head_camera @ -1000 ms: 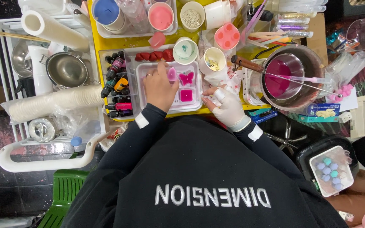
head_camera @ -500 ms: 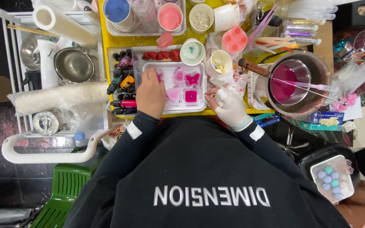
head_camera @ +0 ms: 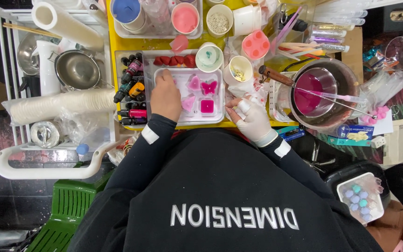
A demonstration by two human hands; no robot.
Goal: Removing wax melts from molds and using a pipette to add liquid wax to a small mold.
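- The white mould tray [head_camera: 213, 108] sits on the yellow table [head_camera: 117, 44], holding a pink butterfly [head_camera: 209, 87], heart and square.
- The bare left hand [head_camera: 165, 97] lies flat on the tray's left edge, fingers together.
- The gloved right hand [head_camera: 251, 117], fingers curled loosely, touches its right edge.
- The pot [head_camera: 325, 93] of magenta liquid stands right; bottles [head_camera: 131, 86] crowd the left.

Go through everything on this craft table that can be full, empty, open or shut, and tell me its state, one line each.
White mould tray: pink shapes in several cavities.
Metal pot: holds magenta liquid, stick resting across it.
Pink cup: filled with pink.
Blue cup: filled with blue.
Steel bowl: looks empty.
Left hand: bare, resting on the tray's left side.
Right hand: gloved, at the tray's right edge, holding nothing visible.
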